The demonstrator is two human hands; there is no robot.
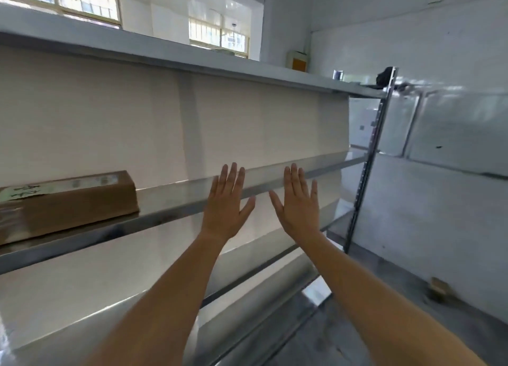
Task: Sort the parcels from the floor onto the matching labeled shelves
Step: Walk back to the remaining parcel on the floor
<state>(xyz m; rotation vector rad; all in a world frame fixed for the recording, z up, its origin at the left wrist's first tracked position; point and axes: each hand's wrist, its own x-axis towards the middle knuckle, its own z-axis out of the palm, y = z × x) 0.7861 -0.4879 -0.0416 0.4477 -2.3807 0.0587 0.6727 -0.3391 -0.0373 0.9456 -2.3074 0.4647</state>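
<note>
A long brown cardboard parcel [68,203] with a white and green label on top lies on the middle metal shelf [170,200] at the left. My left hand [226,203] and my right hand [298,203] are both raised flat in front of that shelf, backs toward me, fingers spread, holding nothing. They hover to the right of the parcel, apart from it and from each other.
The grey shelving unit has a top shelf [192,60], lower shelves [261,266] and a perforated upright post [368,159] at its right end. A dark object [384,75] rests on the top shelf's far end. A small brown piece [439,287] lies on the floor by the white wall.
</note>
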